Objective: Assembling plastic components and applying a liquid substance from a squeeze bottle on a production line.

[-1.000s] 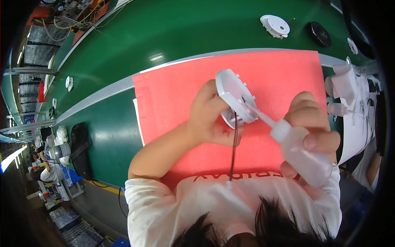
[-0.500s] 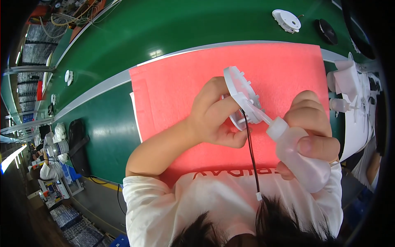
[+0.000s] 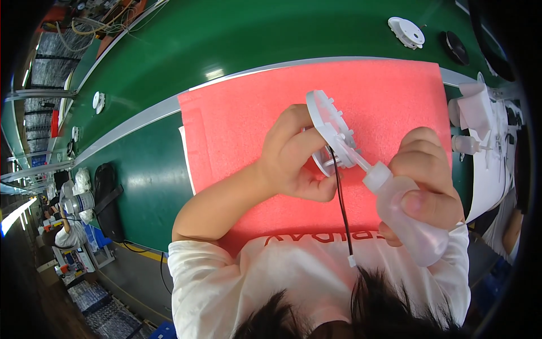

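Note:
My left hand [image 3: 291, 152] grips a round white plastic housing [image 3: 319, 120], tilted on edge, with small posts along its rim. A thin black cable [image 3: 342, 212] hangs from the housing and ends in a small white connector [image 3: 352, 261]. In my right hand [image 3: 424, 172] is a translucent squeeze bottle [image 3: 416, 229] with a white cap, fingers wrapped round its body. Its narrow nozzle points up and left to the housing, the tip at or inside the part; exact contact is hard to make out. Below both hands lies a pink foam sheet [image 3: 237, 130].
On the green conveyor belt [image 3: 271, 34] are a white round part [image 3: 406, 32], a black round part [image 3: 454, 48] and another white part [image 3: 99, 102]. A second squeeze bottle [image 3: 464, 144] stands at the right. A black case [image 3: 107, 198] lies on the left.
The parts on the far belt have shifted to the right. My right hand and the bottle have moved slightly left. My left hand has barely moved.

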Demonstrator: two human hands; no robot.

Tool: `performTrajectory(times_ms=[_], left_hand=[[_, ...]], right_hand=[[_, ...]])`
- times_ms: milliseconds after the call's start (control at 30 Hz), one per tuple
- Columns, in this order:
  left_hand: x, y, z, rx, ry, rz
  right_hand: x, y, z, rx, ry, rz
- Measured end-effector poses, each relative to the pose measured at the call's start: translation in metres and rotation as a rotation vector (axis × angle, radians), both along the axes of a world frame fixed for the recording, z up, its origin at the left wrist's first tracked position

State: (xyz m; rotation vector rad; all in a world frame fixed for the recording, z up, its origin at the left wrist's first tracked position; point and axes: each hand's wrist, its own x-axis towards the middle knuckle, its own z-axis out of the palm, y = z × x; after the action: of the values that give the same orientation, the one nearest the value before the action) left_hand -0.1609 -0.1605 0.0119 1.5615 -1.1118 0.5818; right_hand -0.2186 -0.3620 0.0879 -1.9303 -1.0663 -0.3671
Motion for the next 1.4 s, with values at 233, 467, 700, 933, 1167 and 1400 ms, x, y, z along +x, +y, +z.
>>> performTrajectory(times_ms=[233, 467, 700, 933, 1167, 1400], left_hand=[[0.001, -0.001, 0.001, 0.001, 0.015, -0.024], [-0.001, 0.000, -0.007, -0.077, 0.225, -0.110], [-0.008, -0.006, -0.001, -0.275, 0.472, -0.249], [-0.018, -0.008, 0.009, -0.422, 0.750, -0.395], [-0.025, -0.008, 0.014, -0.381, 0.865, -0.305], [-0.019, -0.005, 0.016, -0.442, 1.165, -0.284]], right_hand=[[-0.004, 0.005, -0.007, 0.048, -0.075, -0.046], [-0.003, 0.005, -0.008, 0.060, -0.107, -0.045], [-0.002, 0.004, -0.012, 0.082, -0.152, -0.044], [0.004, 0.006, -0.017, 0.132, -0.256, -0.021], [0.003, 0.002, -0.017, 0.106, -0.254, 0.001], [0.007, 0.009, -0.015, 0.195, -0.345, -0.049]])
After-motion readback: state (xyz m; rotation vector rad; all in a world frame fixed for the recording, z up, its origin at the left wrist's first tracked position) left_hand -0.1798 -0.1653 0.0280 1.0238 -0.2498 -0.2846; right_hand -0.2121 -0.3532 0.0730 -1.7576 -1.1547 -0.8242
